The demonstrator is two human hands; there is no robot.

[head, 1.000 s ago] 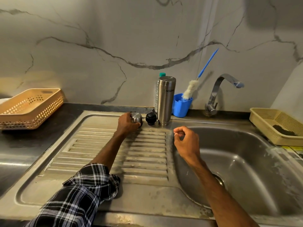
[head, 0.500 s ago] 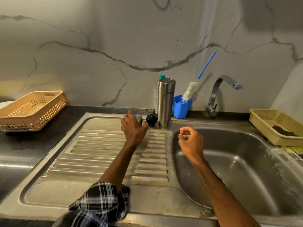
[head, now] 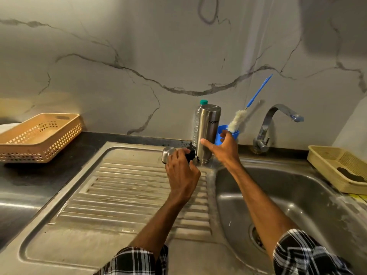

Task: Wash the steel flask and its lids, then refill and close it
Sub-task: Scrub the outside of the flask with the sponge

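Two bare hands reach across a steel sink (head: 297,205). Nearest, over the ribbed drainboard (head: 119,195), the left hand (head: 182,171) has its fingers curled round a black lid (head: 192,153). A steel cap (head: 167,152) sits just left of the lid. A little farther back, the right hand (head: 224,147) is spread wide, thumb and fingers apart, holding nothing. The flask (head: 208,132) stands upright just left of this hand. The thumb is at its side, and I cannot tell whether it touches. The right hand is nearer the flask. A tap (head: 266,124) is behind.
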